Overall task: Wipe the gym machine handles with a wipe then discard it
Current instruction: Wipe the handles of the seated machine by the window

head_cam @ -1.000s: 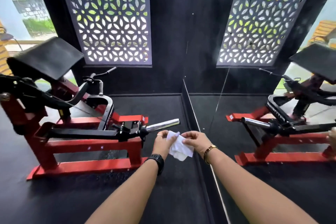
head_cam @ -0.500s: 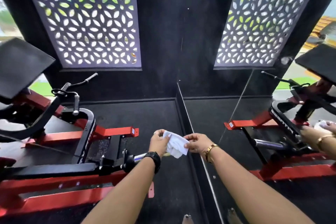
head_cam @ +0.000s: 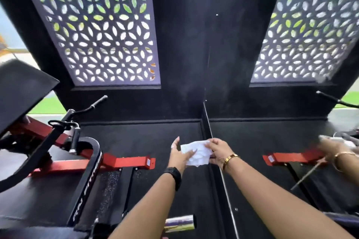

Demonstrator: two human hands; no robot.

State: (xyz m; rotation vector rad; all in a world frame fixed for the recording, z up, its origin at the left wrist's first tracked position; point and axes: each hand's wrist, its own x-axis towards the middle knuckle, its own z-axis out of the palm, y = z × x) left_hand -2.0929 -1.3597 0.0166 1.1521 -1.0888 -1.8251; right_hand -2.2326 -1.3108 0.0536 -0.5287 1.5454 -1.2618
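A white wipe (head_cam: 197,153) is spread between my two hands in front of me, above the black floor. My left hand (head_cam: 179,154) holds its left edge with the thumb over it, the fingers pointing up. My right hand (head_cam: 217,151) pinches its right edge. The red and black gym machine (head_cam: 124,161) stands to the left. Its black handles (head_cam: 98,101) rise at the left, well away from both hands. A chrome bar end (head_cam: 179,222) shows low down between my forearms.
A mirror wall (head_cam: 272,137) begins just right of my hands and repeats the machine and my hands. A black pad (head_cam: 21,91) juts in at the far left. Patterned window screens (head_cam: 101,29) fill the dark back wall.
I have moved forward, so the machine has slid down and left in view. The bunched wipe has been pulled open flatter between my hands.
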